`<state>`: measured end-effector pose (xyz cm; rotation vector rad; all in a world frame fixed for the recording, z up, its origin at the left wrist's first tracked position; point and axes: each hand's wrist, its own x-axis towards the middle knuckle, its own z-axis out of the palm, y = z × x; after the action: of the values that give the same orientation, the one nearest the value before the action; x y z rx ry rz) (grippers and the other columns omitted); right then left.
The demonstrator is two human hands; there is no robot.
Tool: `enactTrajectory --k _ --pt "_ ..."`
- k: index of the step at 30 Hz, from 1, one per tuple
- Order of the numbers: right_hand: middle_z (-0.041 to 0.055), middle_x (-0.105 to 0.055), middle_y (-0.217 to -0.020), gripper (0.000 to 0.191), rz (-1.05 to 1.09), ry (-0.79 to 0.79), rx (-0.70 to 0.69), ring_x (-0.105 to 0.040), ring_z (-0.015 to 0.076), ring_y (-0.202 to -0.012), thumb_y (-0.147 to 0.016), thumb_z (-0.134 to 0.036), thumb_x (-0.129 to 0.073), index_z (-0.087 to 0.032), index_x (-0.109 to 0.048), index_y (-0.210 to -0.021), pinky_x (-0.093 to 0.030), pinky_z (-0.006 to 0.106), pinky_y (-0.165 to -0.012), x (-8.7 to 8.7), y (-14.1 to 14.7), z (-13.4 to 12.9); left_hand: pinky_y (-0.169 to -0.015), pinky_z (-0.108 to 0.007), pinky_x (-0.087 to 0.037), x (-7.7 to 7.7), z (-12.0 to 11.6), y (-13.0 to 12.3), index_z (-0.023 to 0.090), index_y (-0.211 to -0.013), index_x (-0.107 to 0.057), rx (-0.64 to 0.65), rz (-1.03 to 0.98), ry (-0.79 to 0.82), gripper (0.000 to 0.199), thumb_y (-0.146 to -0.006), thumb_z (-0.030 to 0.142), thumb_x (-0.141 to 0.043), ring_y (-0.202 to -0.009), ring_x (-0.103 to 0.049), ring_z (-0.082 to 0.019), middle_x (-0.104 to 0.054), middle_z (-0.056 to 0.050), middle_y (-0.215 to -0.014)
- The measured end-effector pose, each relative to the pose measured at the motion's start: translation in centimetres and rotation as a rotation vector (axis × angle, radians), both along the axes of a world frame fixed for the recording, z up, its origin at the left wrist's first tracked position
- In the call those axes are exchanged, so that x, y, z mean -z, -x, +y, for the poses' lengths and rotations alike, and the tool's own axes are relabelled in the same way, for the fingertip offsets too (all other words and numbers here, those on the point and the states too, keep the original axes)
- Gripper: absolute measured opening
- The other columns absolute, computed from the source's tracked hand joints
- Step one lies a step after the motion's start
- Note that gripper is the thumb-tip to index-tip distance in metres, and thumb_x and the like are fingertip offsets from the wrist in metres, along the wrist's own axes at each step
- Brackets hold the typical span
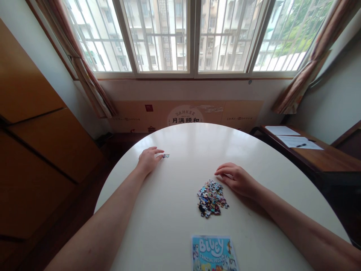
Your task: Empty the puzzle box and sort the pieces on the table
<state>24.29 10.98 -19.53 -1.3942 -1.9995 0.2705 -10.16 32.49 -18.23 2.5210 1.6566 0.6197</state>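
Note:
On the white round table (169, 203) lies a heap of small, many-coloured jigsaw puzzle pieces (212, 198). A small cluster of puzzle pieces (166, 156) lies apart from it, toward the far left. My left hand (149, 160) rests beside that cluster, fingers apart, with the thumb and fingertips at its left edge. My right hand (235, 177) is just beyond and to the right of the heap, palm down, fingers loosely stretched and nothing seen in them. In front of the heap, a blue Bluey picture sheet (214, 254) is cut off by the lower edge.
Past the table's far edge stands a printed beige board (126, 116) below a barred window (160, 35). A wooden desk (332, 158) at the right bears white papers (296, 142) and a dark pen-like thing. A wooden cabinet (36, 169) stands at the left.

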Motion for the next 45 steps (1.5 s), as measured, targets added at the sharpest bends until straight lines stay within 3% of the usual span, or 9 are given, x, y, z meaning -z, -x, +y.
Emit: enactTrajectory --k 6,26,33,45 --pt "0.007 -0.07 -0.105 0.023 -0.009 0.013 0.003 -0.064 0.018 -0.099 -0.09 -0.016 -0.054 -0.022 -0.076 -0.097 -0.053 0.034 -0.093 -0.1 0.04 -0.02 -0.107 -0.045 -0.041 -0.21 -0.42 -0.6 0.034 -0.106 -0.078 -0.002 0.028 0.019 0.024 -0.09 0.038 -0.06 -0.126 -0.055 -0.029 -0.063 -0.006 -0.133" --pt "0.0067 -0.07 -0.104 0.023 -0.009 0.023 -0.003 -0.064 0.0172 -0.098 -0.091 -0.018 -0.053 -0.021 -0.076 -0.097 -0.053 0.034 -0.093 -0.17 0.0 0.0 -0.109 -0.039 -0.041 -0.3 -0.22 -0.57 0.033 -0.112 -0.076 -0.022 0.031 0.036 0.026 -0.092 0.036 -0.059 -0.125 -0.056 -0.027 -0.059 -0.004 -0.138" --pt "0.0067 -0.069 -0.106 0.023 -0.013 0.021 -0.002 -0.064 0.0176 -0.099 -0.091 -0.017 -0.054 -0.022 -0.076 -0.097 -0.053 0.034 -0.093 -0.29 0.02 -0.01 -0.108 -0.043 -0.042 -0.17 -0.24 -0.67 0.033 -0.107 -0.078 -0.018 0.037 0.025 0.025 -0.092 0.035 -0.059 -0.125 -0.056 -0.029 -0.06 -0.004 -0.137" --pt "0.0066 -0.069 -0.105 0.023 -0.008 0.026 -0.002 -0.064 0.0172 -0.099 -0.091 -0.017 -0.054 -0.022 -0.076 -0.097 -0.053 0.034 -0.093 -0.22 0.08 -0.02 -0.11 -0.042 -0.04 -0.41 -0.45 -0.78 0.03 -0.116 -0.074 -0.003 0.01 0.017 0.029 -0.092 0.036 -0.059 -0.127 -0.054 -0.028 -0.058 -0.007 -0.139"
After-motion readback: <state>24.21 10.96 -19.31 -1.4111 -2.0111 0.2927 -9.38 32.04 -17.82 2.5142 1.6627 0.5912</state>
